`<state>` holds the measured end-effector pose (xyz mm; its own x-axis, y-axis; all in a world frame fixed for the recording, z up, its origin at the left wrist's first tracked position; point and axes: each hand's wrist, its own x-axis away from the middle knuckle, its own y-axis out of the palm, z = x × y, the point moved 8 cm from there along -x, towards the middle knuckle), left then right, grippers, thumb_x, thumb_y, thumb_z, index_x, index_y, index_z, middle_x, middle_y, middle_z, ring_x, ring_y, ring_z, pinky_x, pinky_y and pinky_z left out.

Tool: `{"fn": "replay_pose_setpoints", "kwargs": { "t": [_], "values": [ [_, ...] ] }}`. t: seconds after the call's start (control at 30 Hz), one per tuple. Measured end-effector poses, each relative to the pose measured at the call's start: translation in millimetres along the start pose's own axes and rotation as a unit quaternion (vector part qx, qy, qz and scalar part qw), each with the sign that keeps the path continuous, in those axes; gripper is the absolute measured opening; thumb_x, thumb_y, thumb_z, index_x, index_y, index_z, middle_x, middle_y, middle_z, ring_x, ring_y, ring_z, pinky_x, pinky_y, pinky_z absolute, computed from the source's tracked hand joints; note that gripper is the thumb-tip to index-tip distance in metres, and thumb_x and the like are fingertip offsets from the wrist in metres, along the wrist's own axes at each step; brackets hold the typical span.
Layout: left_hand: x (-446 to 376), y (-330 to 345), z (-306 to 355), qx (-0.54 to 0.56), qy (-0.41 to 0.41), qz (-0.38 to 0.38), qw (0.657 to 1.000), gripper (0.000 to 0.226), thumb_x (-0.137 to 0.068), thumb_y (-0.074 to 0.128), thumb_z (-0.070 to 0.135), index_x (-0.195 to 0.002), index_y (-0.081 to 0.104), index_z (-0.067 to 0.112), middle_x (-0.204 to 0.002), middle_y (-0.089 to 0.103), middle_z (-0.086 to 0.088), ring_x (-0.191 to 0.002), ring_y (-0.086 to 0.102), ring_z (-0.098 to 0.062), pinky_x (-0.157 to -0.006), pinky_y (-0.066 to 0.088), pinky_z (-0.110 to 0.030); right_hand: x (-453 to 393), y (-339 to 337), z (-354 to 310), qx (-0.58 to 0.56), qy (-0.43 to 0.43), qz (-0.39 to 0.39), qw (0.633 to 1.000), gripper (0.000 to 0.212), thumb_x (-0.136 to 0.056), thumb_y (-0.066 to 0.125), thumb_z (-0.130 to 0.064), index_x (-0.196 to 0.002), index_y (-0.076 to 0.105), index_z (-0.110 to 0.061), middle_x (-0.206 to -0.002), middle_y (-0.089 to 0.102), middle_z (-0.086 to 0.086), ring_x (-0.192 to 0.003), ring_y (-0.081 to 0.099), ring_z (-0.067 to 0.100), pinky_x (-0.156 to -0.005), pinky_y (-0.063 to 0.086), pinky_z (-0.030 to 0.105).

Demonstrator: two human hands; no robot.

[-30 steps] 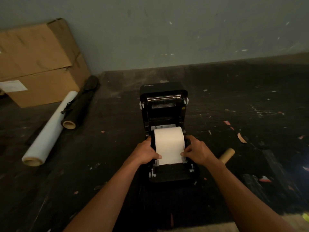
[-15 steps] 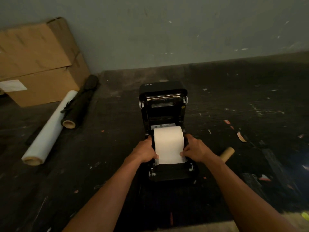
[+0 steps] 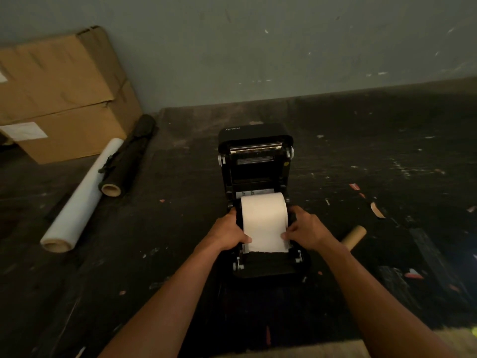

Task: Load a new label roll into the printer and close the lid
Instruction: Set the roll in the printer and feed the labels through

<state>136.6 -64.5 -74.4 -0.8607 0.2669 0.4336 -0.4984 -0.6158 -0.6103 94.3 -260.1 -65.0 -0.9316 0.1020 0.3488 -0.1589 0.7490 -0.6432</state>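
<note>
A black label printer [image 3: 260, 202] sits near the middle of a dark, scuffed counter [image 3: 387, 177], its lid [image 3: 255, 151] swung up and back toward the wall. A white label roll [image 3: 264, 218] rests in the open bay, with its loose end drawn forward toward the front of the printer.

What could go wrong, as a judgement: the roll may sit crooked if the side guides do not meet it evenly, and then the labels would feed at a slant or jam. The loose end stops short of the front edge; if the lid came down now, the paper might not reach the exit slot. Fingers lying along the bay could be pinched by a closing lid. The dim light makes the guides hard to check.

Both forearms reach straight in from the near edge of the counter, roughly parallel. The left hand [image 3: 229, 232] grips the left side of the roll, fingers curled around the bay edge and thumb pressing the paper near its lower left corner. The right hand [image 3: 304, 232] mirrors it on the right side, thumb on the paper's lower right corner. Both wrists are level and close to the printer body.

A bare cardboard tube [image 3: 355, 236] lies just right of the right wrist. Two long rolls [image 3: 85, 195] and cardboard boxes [image 3: 59, 96] occupy the far left corner.
</note>
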Motion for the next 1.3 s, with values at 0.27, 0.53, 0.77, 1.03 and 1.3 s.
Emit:
{"fn": "replay_pose_setpoints", "kwargs": {
  "t": [0.27,0.53,0.77,1.03,1.3],
  "values": [
    [-4,2,-1,-0.058,0.004,0.0,0.998,0.097,-0.076,0.075,0.016,-0.15,0.014,0.026,-0.125,0.059,-0.012,-0.113,0.058,-0.027,-0.101,0.045,-0.046,15,-11,-7,0.018,-0.016,0.088,0.996,0.082,-0.076,0.074,-0.019,-0.142,0.024,-0.021,-0.1,0.067,0.001,-0.094,0.063,0.018,-0.086,0.052,0.036],
    [-10,2,-1,-0.102,-0.001,-0.018,0.995,0.094,-0.072,0.076,0.02,-0.148,0.02,0.027,-0.12,0.06,-0.009,-0.111,0.058,-0.027,-0.101,0.043,-0.05,45,19,-34,0.144,-0.216,0.051,0.964,0.069,-0.085,0.064,-0.026,-0.142,0.024,-0.03,-0.118,0.063,-0.004,-0.1,0.062,0.008,-0.089,0.052,0.03],
    [-9,3,-8,-0.057,0.011,0.0,0.998,0.109,-0.074,0.076,0.023,-0.151,-0.001,0.027,-0.114,0.067,-0.008,-0.109,0.061,-0.025,-0.103,0.042,-0.053,44,33,-34,0.16,-0.251,0.05,0.953,0.074,-0.087,0.062,-0.027,-0.147,0.018,-0.028,-0.117,0.066,-0.003,-0.105,0.062,0.01,-0.096,0.048,0.031],
    [26,-4,-5,0.011,0.088,0.113,0.99,0.104,-0.08,0.074,0.028,-0.151,-0.002,0.021,-0.107,0.071,0.004,-0.113,0.06,-0.016,-0.107,0.039,-0.043,46,40,-32,0.188,-0.294,0.086,0.933,0.062,-0.091,0.056,-0.025,-0.144,0.025,-0.026,-0.105,0.068,-0.004,-0.099,0.061,0.012,-0.098,0.044,0.032],
    [72,9,6,-0.067,0.223,0.213,0.949,0.1,-0.082,0.07,0.033,-0.143,-0.009,0.034,-0.119,0.064,0.01,-0.125,0.043,-0.004,-0.117,0.01,-0.038,39,45,-26,0.175,-0.255,0.083,0.947,0.045,-0.092,0.053,-0.022,-0.131,0.031,-0.027,-0.108,0.061,0.002,-0.103,0.054,0.018,-0.091,0.048,0.032]
  ]
}}
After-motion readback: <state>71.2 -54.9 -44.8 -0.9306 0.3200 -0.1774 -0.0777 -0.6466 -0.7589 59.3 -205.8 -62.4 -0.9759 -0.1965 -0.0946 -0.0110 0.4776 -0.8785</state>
